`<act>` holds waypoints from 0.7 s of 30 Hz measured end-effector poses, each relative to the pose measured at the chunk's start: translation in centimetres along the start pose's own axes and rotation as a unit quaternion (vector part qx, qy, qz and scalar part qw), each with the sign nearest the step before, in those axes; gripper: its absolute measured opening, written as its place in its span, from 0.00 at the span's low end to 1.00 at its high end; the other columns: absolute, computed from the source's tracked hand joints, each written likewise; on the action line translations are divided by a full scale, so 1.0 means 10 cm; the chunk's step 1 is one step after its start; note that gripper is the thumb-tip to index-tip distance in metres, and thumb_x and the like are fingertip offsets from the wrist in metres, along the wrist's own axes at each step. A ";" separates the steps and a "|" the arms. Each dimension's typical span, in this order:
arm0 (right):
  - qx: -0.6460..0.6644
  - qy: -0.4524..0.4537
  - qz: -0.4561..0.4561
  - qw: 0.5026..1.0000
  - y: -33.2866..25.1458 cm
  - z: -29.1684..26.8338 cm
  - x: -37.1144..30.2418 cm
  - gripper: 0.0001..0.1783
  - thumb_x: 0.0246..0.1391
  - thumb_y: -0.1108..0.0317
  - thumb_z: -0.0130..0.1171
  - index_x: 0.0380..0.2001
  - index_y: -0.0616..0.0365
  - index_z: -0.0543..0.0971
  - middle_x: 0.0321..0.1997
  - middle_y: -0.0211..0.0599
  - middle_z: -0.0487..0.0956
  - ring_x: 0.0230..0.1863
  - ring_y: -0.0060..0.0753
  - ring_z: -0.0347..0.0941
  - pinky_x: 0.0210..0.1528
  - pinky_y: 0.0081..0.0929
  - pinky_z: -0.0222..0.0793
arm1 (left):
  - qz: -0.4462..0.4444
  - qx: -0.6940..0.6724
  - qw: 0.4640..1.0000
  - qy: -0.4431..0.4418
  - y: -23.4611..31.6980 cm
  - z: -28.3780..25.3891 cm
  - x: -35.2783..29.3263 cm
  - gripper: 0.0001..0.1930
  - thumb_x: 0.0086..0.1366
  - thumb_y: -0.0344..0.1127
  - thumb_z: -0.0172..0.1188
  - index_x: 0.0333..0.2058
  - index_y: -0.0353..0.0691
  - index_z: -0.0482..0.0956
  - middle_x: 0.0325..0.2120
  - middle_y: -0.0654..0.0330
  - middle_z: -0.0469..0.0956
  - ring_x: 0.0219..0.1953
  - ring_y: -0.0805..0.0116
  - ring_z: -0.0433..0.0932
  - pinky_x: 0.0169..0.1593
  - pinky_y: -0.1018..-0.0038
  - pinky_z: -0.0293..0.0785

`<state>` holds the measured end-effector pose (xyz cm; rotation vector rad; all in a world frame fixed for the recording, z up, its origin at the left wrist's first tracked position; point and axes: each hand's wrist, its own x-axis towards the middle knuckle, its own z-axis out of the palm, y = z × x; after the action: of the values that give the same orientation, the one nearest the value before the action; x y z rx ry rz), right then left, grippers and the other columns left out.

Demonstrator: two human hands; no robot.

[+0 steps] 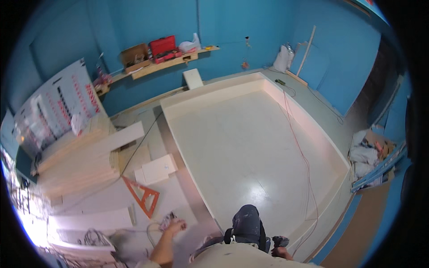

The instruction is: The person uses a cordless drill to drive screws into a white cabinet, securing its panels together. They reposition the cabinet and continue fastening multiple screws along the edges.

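At the bottom right, my right hand [279, 253] is closed around a dark power tool that looks like a drill [280, 241], beside my knee. My left hand [176, 227] hangs low on the left with its fingers curled; whatever they hold, if anything, is too small to make out. Right behind it on the floor lies a small tool with a cord [166, 219]. A large rectangular frame of pale boards [213, 90] stands on edge on the floor ahead of me. My dark-clad knee [247, 221] reaches over its near side.
An orange triangular square [144, 196] lies left of the frame, near stacked boards [80, 161]. A red cable [300, 149] crosses the frame. Along the blue wall, a shelf [156, 67] bears a red toolbox [164, 48] and a cardboard box [135, 57]. Bags [364, 154] lie right.
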<state>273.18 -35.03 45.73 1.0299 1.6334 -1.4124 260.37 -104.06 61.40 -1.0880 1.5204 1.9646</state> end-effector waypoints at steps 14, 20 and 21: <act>-0.410 0.110 -0.128 0.896 -5.30 0.47 1.56 0.21 0.34 0.59 0.71 0.33 0.59 0.82 0.35 0.46 0.83 0.38 0.41 0.80 0.41 0.35 0.77 | -0.108 0.037 0.984 0.135 0.15 0.59 1.46 0.13 0.65 0.41 0.55 0.26 0.40 0.80 0.21 0.59 0.79 0.23 0.66 0.78 0.28 0.64 0.74; -0.505 0.071 -0.174 0.842 -7.42 0.84 1.63 0.26 0.34 0.56 0.73 0.39 0.56 0.82 0.39 0.43 0.84 0.44 0.40 0.80 0.45 0.34 0.76 | -0.020 -0.024 0.992 0.123 1.86 1.29 2.43 0.11 0.63 0.37 0.58 0.25 0.36 0.79 0.18 0.60 0.77 0.18 0.69 0.73 0.21 0.69 0.69; -0.513 0.063 -0.179 0.837 -7.69 0.92 1.69 0.26 0.35 0.56 0.73 0.40 0.57 0.82 0.39 0.42 0.84 0.43 0.39 0.81 0.45 0.34 0.76 | 0.001 -0.034 0.992 0.121 2.29 1.44 2.51 0.10 0.62 0.35 0.61 0.26 0.34 0.79 0.17 0.59 0.76 0.16 0.71 0.72 0.19 0.72 0.68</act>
<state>196.36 -48.07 60.35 0.1773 2.3272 -0.4470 223.84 -100.76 56.87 -1.3972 1.5856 1.9556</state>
